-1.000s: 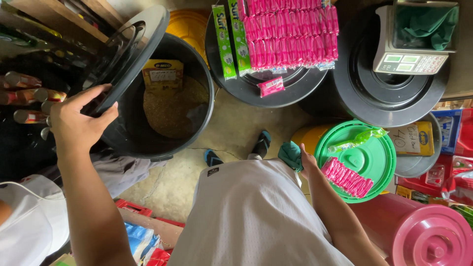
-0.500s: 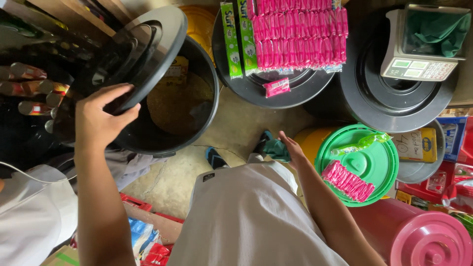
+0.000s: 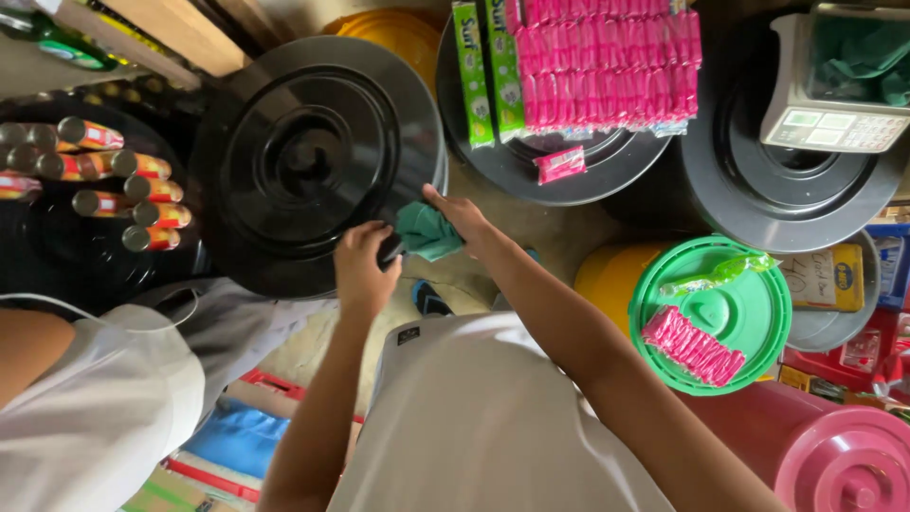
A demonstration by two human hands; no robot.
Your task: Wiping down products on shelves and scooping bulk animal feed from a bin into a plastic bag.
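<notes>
Lid, black and round, lies flat on top of a bin at upper left. The left hand grips its near rim, fingers curled tight around the edge. The right hand is just beside it, fingers pinching a crumpled teal cloth that touches the same rim.

Left of the lid, a cluster of orange-banded cans rests on another black lid. Behind and to the right, a second black lid carries green packets and a block of pink sachets, with 1 loose pink sachet at its near side. Further right, a scale sits on a third black lid. Below that, a green lid holds a row of pink sachets and a green wrapper. A pink lid fills the lower right corner. At far left, another person's white sleeve shows.
</notes>
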